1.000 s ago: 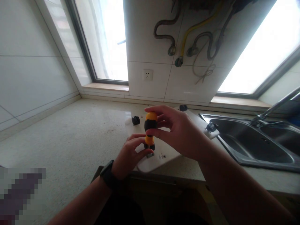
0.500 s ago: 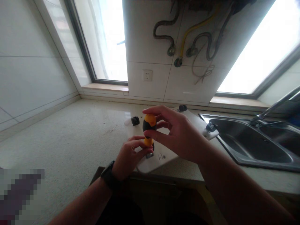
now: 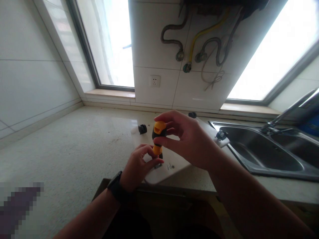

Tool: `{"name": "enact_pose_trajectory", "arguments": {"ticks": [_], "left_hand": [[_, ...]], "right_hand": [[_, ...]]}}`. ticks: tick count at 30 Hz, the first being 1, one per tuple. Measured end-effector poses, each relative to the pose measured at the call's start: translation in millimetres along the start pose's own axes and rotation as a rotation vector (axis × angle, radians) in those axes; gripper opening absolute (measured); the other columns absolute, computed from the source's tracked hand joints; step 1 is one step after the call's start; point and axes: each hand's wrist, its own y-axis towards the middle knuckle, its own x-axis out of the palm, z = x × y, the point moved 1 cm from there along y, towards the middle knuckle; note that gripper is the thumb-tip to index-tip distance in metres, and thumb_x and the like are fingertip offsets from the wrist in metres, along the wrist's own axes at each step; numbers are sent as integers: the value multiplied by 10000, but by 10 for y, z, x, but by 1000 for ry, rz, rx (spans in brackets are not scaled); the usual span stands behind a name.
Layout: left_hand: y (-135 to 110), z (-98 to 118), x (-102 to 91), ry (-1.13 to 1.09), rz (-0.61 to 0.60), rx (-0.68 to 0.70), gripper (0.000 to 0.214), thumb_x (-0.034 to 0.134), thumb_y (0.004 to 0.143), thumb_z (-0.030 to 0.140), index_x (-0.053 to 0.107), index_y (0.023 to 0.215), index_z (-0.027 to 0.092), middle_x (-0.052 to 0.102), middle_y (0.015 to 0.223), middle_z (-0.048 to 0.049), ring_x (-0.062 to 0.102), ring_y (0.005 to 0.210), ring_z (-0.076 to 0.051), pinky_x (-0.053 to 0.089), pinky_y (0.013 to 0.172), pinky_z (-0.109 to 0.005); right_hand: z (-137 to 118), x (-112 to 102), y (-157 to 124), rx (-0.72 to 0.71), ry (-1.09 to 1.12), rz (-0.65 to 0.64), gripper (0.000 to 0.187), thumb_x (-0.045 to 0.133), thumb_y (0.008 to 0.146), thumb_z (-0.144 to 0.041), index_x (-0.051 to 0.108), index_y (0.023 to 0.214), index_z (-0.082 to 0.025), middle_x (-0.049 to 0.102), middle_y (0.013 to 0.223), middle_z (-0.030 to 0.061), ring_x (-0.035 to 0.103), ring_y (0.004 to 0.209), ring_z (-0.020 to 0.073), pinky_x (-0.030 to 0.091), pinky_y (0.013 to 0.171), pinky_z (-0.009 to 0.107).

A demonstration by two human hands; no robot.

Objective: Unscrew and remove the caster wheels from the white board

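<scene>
A short screwdriver [image 3: 159, 132] with a yellow and black handle stands upright over the near left corner of a white board [image 3: 183, 162]. My right hand [image 3: 185, 136] is closed around its upper handle, thumb and fingers on either side. Below, my left hand [image 3: 138, 164] pinches around the screwdriver's lower yellow part, close to a small metal bracket [image 3: 158, 166] on the board. The tip is hidden by my fingers. Black casters sit at the other corners: one at the left [image 3: 142, 129], one at the back [image 3: 192, 115], one at the right [image 3: 221, 135].
The board lies on a speckled countertop [image 3: 82, 142], at its front edge. To the right is a steel double sink [image 3: 264, 149] with a faucet [image 3: 271, 124]. A socket [image 3: 155, 81] and hoses [image 3: 171, 41] are on the tiled wall behind, between two windows.
The screwdriver handle has turned slightly in my right hand, and my left fingers have shifted a little around its lower part. The whole view has moved slightly.
</scene>
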Motion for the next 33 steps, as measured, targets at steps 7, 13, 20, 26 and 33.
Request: {"name": "enact_pose_trajectory", "arguments": {"ticks": [7, 13, 20, 26, 33], "left_hand": [[-144, -552, -237, 245, 341, 102, 237, 505, 1034, 422, 603, 1107, 219, 621, 1117, -83, 550, 1083, -263, 431, 998, -449], [-397, -1088, -206, 92, 291, -247, 399, 370, 1047, 499, 562, 853, 208, 566, 756, -23, 549, 706, -213, 467, 657, -324], [-419, -1073, -187, 51, -231, -185, 626, 274, 1061, 583, 642, 756, 179, 606, 736, -54, 532, 669, -191, 434, 626, -293], [-428, -1066, -182, 119, -223, -173, 648, 230, 1069, 573, 613, 731, 175, 593, 711, -46, 530, 644, -178, 431, 621, -284], [-414, -982, -192, 98, -180, -143, 627, 300, 1053, 573, 661, 714, 189, 648, 693, -53, 576, 641, -196, 474, 645, -303]], "right_hand": [[8, 16, -42, -105, -174, 12, 332, 766, 863, -242, 644, 1170, -222, 669, 1135, 29, 684, 999, 154, 620, 842, 322], [-27, 8, -43, -61, -182, 83, 379, 891, 766, -334, 710, 1080, -222, 687, 986, 1, 698, 777, 127, 640, 737, 312], [-64, -51, -31, -32, -126, -49, 447, 737, 873, -195, 656, 1312, -213, 728, 1144, 38, 736, 1033, 156, 630, 938, 316], [-29, -50, -9, -84, -330, 26, 338, 803, 854, -388, 691, 1132, -231, 661, 1127, 53, 671, 1016, 189, 632, 837, 348], [-32, -85, -4, 14, -198, -26, 490, 883, 774, -359, 668, 1201, -254, 700, 1076, 28, 722, 954, 198, 651, 855, 390]]}}
